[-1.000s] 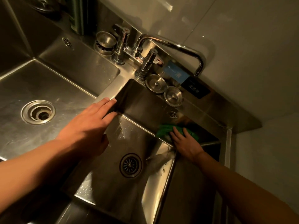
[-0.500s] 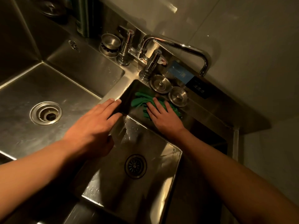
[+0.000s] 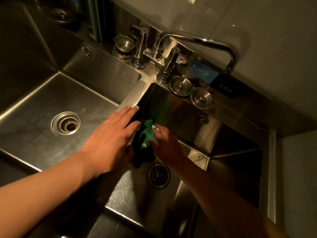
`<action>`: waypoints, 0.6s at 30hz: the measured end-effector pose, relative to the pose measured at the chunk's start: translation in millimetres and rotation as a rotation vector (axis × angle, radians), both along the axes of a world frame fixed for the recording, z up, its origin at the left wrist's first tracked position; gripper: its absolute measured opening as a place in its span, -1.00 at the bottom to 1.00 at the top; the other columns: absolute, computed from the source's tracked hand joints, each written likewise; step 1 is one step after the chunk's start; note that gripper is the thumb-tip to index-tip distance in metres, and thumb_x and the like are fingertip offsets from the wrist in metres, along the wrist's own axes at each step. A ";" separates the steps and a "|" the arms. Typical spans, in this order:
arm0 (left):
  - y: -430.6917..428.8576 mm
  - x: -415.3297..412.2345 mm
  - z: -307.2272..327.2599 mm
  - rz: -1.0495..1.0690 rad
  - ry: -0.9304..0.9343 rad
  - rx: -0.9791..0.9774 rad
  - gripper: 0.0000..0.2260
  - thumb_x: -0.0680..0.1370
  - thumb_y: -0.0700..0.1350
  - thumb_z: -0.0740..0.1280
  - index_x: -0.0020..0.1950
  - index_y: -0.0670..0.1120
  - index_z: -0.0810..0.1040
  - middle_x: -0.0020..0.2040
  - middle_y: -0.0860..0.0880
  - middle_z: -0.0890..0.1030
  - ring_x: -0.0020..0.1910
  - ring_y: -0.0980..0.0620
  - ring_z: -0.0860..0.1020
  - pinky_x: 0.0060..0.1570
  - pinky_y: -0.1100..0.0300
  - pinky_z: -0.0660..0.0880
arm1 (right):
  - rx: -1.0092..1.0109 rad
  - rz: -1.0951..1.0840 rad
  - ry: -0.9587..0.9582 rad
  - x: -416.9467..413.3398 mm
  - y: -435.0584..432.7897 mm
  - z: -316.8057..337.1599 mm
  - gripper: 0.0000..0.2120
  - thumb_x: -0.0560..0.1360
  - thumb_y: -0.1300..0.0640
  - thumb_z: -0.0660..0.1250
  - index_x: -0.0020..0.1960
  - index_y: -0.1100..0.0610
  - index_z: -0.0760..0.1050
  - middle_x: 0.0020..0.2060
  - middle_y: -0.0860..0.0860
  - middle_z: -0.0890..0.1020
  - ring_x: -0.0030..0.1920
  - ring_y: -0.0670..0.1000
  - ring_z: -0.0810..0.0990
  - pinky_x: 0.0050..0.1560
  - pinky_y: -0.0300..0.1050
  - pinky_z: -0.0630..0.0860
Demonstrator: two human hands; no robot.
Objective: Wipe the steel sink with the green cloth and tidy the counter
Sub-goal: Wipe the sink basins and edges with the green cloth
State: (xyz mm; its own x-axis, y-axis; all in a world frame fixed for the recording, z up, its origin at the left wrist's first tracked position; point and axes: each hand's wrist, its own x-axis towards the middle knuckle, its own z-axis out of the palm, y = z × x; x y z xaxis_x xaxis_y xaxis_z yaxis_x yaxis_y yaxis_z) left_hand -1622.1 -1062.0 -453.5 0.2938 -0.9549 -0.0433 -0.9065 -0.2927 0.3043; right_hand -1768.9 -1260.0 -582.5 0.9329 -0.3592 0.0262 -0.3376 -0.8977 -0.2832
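Note:
The right basin of the steel sink (image 3: 193, 134) lies below me, its round drain (image 3: 158, 175) near the middle of the floor. A green cloth (image 3: 147, 134) is bunched against the basin's left wall. My right hand (image 3: 165, 146) presses flat on the cloth with straight fingers, low inside the basin. My left hand (image 3: 111, 134) rests palm down on the divider rim between the two basins, fingers straight, just left of the cloth.
A left basin (image 3: 42, 103) with its own drain (image 3: 66, 123) sits beside it. The faucet (image 3: 197, 42) arches over the back rim. Two round steel drain plugs (image 3: 181, 86) (image 3: 202, 98) and a strainer cup (image 3: 124, 46) stand on the back ledge.
My right hand slid the green cloth from the far right of the back wall across to the basin's left wall, beside my left hand. My left hand stayed on the divider.

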 end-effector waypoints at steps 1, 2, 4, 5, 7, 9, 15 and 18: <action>0.2 0.6 -2.1 -0.002 -0.008 -0.001 -0.29 0.47 0.16 0.38 0.57 -0.06 0.35 0.69 -0.15 0.07 0.68 -0.12 0.01 0.59 -0.12 0.18 | 0.042 -0.044 0.017 -6.6 1.2 -3.8 -0.53 0.66 -0.10 0.13 0.38 0.20 0.49 0.36 0.21 0.51 0.28 0.23 0.53 0.25 0.13 0.51; 0.6 0.9 -3.7 -0.003 -0.016 -0.001 -0.28 0.46 0.18 0.38 0.57 -0.05 0.35 0.69 -0.15 0.06 0.68 -0.12 0.00 0.59 -0.11 0.18 | 0.073 -0.099 0.036 -13.7 1.1 -7.9 -0.54 0.66 -0.08 0.09 0.37 0.17 0.51 0.33 0.20 0.53 0.25 0.21 0.56 0.24 0.11 0.52; 0.7 0.9 -6.2 0.009 -0.023 -0.012 -0.30 0.46 0.18 0.36 0.55 -0.04 0.36 0.69 -0.14 0.07 0.68 -0.10 0.00 0.60 -0.11 0.18 | 0.093 -0.203 0.094 -27.4 -2.6 -17.2 -0.53 0.65 -0.07 0.06 0.36 0.16 0.52 0.29 0.17 0.55 0.26 0.18 0.56 0.28 0.07 0.49; 0.4 0.7 -7.1 0.019 -0.027 -0.016 -0.32 0.46 0.17 0.34 0.54 -0.03 0.37 0.69 -0.13 0.07 0.68 -0.10 -0.01 0.60 -0.11 0.17 | 0.084 -0.229 0.135 -32.4 -4.1 -22.3 -0.51 0.65 -0.09 0.04 0.37 0.15 0.51 0.29 0.16 0.56 0.28 0.17 0.55 0.30 0.07 0.46; -1.1 -0.5 -8.1 0.031 -0.042 -0.009 -0.34 0.45 0.16 0.29 0.54 -0.03 0.39 0.69 -0.12 0.07 0.68 -0.08 -0.03 0.60 -0.11 0.17 | 0.058 -0.238 0.196 -35.4 -5.0 -31.2 -0.42 0.62 -0.20 -0.04 0.43 0.12 0.44 0.33 0.12 0.52 0.34 0.15 0.49 0.34 0.08 0.41; -1.4 -1.2 -8.0 0.037 -0.047 0.001 -0.34 0.45 0.16 0.27 0.53 -0.03 0.40 0.69 -0.11 0.07 0.69 -0.06 -0.04 0.60 -0.12 0.18 | 0.100 -0.211 0.231 -26.8 -5.6 -36.1 -0.30 0.57 -0.32 0.03 0.54 0.09 0.31 0.45 0.13 0.42 0.45 0.15 0.39 0.42 0.08 0.34; -2.1 -2.2 -3.9 0.031 -0.027 -0.004 -0.37 0.45 0.12 0.29 0.51 -0.04 0.43 0.68 -0.11 0.12 0.68 -0.06 0.00 0.64 -0.02 0.06 | 0.232 -0.169 0.256 29.0 19.9 -58.2 -0.07 0.47 -0.18 0.39 0.65 0.11 0.01 0.63 0.14 0.02 0.62 0.15 0.04 0.55 0.08 0.15; -2.2 -1.2 -6.3 0.041 -0.035 -0.009 -0.40 0.48 0.12 0.28 0.50 -0.02 0.42 0.69 -0.08 0.09 0.68 -0.01 -0.04 0.64 0.10 -0.07 | 0.279 -0.269 0.420 51.9 45.5 -75.7 -0.26 0.64 -0.06 0.17 0.66 0.08 -0.14 0.64 0.03 -0.15 0.64 0.06 -0.15 0.61 0.05 -0.06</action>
State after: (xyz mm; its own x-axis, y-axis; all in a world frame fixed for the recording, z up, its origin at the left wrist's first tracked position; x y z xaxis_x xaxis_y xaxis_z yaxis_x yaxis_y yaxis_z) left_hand -1623.3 -1064.2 -459.8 0.3336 -0.9424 -0.0239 -0.9039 -0.3270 0.2758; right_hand -1717.0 -1214.5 -658.3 0.7179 -0.5253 -0.4567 -0.6784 -0.6751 -0.2898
